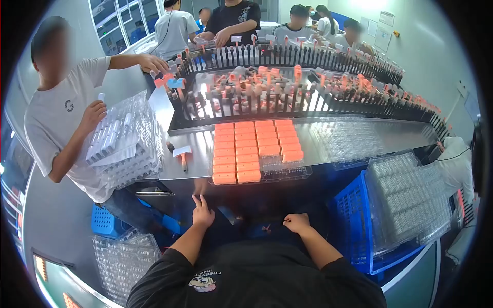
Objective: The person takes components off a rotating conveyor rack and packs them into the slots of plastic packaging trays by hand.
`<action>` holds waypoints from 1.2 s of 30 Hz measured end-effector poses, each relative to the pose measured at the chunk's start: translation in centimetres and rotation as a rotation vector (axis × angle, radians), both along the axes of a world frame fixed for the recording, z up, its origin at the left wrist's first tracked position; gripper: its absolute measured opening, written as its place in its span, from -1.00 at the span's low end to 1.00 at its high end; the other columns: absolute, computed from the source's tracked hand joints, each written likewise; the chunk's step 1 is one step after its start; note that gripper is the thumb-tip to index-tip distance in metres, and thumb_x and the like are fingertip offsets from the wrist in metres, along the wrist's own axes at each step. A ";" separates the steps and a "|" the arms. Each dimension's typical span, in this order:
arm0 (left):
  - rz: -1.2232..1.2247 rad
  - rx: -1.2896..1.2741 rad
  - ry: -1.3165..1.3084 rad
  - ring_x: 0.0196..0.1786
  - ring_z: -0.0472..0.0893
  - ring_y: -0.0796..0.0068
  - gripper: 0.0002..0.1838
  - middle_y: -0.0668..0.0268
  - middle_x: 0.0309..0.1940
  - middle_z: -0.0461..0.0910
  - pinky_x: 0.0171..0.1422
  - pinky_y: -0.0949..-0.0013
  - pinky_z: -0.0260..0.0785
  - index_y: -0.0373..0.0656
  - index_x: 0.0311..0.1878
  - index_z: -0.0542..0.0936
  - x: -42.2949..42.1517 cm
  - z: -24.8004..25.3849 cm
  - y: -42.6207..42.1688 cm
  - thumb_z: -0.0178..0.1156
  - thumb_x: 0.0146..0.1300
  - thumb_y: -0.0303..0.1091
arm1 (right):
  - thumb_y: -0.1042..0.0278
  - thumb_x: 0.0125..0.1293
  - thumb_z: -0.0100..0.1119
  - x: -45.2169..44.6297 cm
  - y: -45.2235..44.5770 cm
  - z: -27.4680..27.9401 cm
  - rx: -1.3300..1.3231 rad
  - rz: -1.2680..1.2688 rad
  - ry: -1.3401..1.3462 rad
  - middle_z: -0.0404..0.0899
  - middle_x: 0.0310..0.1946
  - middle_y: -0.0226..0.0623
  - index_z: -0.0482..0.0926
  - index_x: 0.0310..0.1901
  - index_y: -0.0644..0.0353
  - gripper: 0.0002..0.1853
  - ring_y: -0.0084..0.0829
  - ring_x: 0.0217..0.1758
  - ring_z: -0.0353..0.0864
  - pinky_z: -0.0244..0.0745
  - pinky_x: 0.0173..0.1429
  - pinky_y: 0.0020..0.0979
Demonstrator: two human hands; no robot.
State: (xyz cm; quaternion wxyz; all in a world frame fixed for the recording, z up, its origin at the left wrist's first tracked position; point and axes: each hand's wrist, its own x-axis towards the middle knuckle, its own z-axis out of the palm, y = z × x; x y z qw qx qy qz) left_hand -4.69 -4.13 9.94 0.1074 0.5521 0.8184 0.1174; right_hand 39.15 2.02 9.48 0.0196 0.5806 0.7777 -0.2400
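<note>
My left hand (203, 212) is low in front of the steel table's edge, its fingers apart and nothing in it. To the right, my right hand (297, 223) hangs below the table's edge with its fingers curled; whether it holds something cannot be made out. Beyond my hands, a clear tray (285, 173) on the table bears rows of orange pieces (224, 152). The front part of its right side shows bare plastic. Left of the tray lies a white and orange piece (183, 152) beside a small dark one.
A conveyor with black pegs (246, 110) curves behind the tray, around a heap of orange and grey parts. At left a co-worker stands by stacked trays (120, 138). A blue crate (354, 220) with clear trays stands at right. Several people work behind.
</note>
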 end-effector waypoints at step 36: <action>-0.178 -0.609 -0.052 0.73 0.12 0.21 -0.33 0.35 0.70 0.17 0.74 -0.08 -0.02 0.24 0.55 0.46 0.0 -4.1 0.3 -0.03 0.44 0.21 | -0.08 0.33 0.29 0.6 0.7 -1.6 0.005 0.029 0.057 0.83 -0.10 -0.43 0.80 -0.03 -0.10 -0.66 -0.31 0.07 0.78 0.50 0.28 -0.15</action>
